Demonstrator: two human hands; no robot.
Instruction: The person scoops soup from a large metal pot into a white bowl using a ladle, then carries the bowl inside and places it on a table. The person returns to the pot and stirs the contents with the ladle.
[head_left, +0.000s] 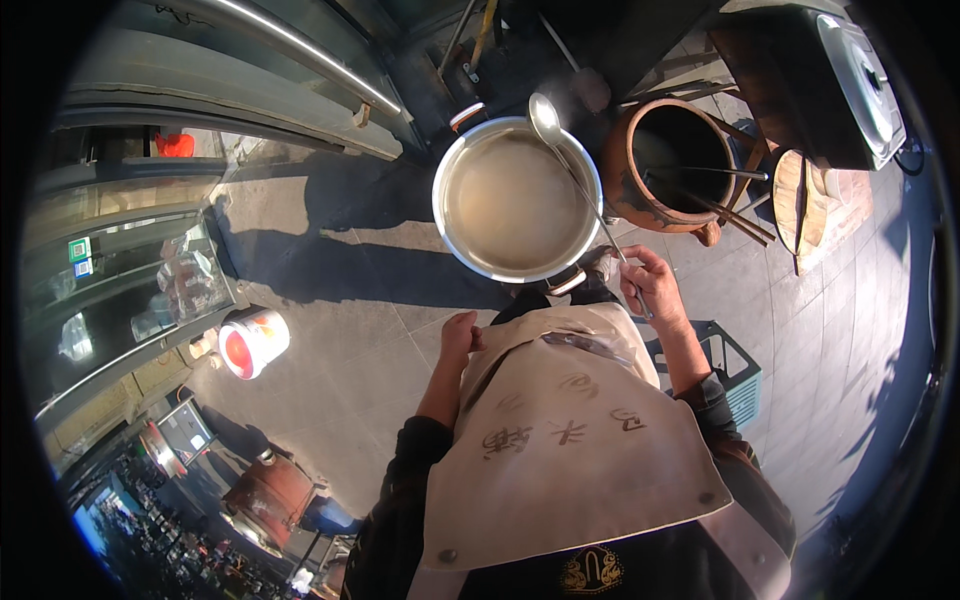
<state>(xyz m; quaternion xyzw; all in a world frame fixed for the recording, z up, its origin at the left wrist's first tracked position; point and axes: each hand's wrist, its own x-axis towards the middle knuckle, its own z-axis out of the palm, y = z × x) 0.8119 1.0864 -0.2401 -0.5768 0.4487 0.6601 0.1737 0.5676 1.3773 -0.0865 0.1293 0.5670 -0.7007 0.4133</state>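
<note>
My right hand (654, 286) grips the lower end of a long metal ladle (609, 232). The ladle slants up and left across the right part of a wide metal pot (442, 214), its shiny bowl at the pot's far rim. Cloudy, pale brown liquid (514, 202) fills much of the pot. Beside the beige apron (562, 480) on my body, my left hand (459, 337) has its fingers curled, with nothing visible in them. The pot has a handle at its far left and another at its near right, close to my right hand.
Right of the pot stands a clay jar (626, 176) with chopsticks and a metal utensil in it. Beyond are a round wooden board (802, 199) and a metal-lidded box (862, 82). A teal crate (739, 397), white bucket (274, 337), glass cabinet (127, 277) and rust-red drum (270, 499) stand around.
</note>
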